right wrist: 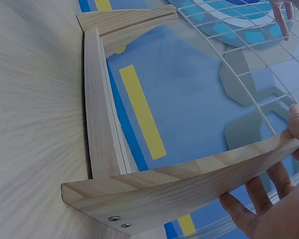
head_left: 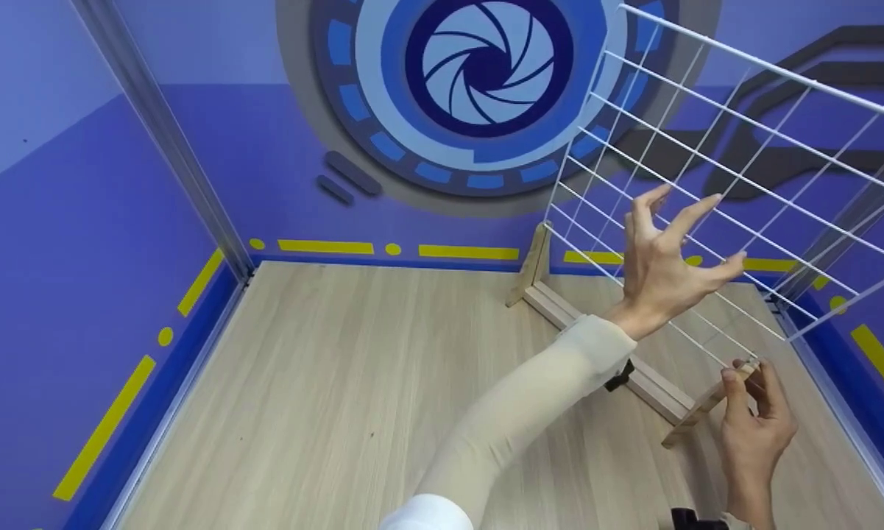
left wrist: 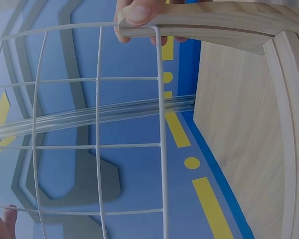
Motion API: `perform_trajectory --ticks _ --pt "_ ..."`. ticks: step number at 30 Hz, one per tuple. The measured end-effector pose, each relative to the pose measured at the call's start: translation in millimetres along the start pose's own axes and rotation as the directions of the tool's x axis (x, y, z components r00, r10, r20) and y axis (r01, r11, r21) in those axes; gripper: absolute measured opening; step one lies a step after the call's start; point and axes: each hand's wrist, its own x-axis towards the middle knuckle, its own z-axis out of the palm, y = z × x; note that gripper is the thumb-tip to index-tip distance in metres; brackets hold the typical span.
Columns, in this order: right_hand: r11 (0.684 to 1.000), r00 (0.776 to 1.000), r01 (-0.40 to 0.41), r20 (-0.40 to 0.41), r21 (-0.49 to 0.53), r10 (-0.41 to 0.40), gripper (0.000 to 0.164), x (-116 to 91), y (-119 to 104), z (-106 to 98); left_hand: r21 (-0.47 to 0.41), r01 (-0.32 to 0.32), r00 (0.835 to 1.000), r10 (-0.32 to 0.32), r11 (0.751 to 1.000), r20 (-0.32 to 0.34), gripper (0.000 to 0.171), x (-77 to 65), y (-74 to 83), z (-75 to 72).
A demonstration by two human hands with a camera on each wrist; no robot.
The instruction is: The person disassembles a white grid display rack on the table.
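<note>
A white wire grid panel (head_left: 736,177) leans up and to the right over a wooden stand (head_left: 659,394), its lower corners meeting the tips of the stand's two side pieces. At the near side piece (right wrist: 184,186), my right hand (head_left: 758,423) pinches the upper tip between thumb and fingers, right at the grid's corner. The right wrist view shows the thumb on the top edge and fingers beneath. My left hand (head_left: 662,258) is raised before the grid with fingers spread and slightly bent, fingertips overlapping the wires. Only some of its fingers (left wrist: 9,221) show in the left wrist view.
The stand rests on a light wood tabletop (head_left: 324,383). Blue printed walls (head_left: 213,162) with yellow dashes rise behind and at both sides. Metal posts (head_left: 169,125) mark the corners. The far side piece (head_left: 534,265) stands close to the back wall.
</note>
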Motion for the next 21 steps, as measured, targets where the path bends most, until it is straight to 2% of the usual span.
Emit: perform_trajectory --ticks 9,16,21 --pt "1.0 1.0 0.014 0.009 -0.012 -0.014 0.042 0 -1 1 0.012 -0.002 1.0 0.002 1.0 -0.002 0.072 -0.6 -0.7 -5.0" --pt "1.0 1.0 0.026 0.005 -0.006 -0.026 0.043 0 0 1 0.04 0.004 0.999 -0.002 0.999 -0.047 0.07 -2.0 -5.8 -8.5" --pt "1.0 1.0 0.012 -0.005 -0.025 -0.012 0.043 1 0 1 0.02 0.015 0.998 -0.014 1.0 -0.066 0.07 -3.5 -12.1 -10.7"
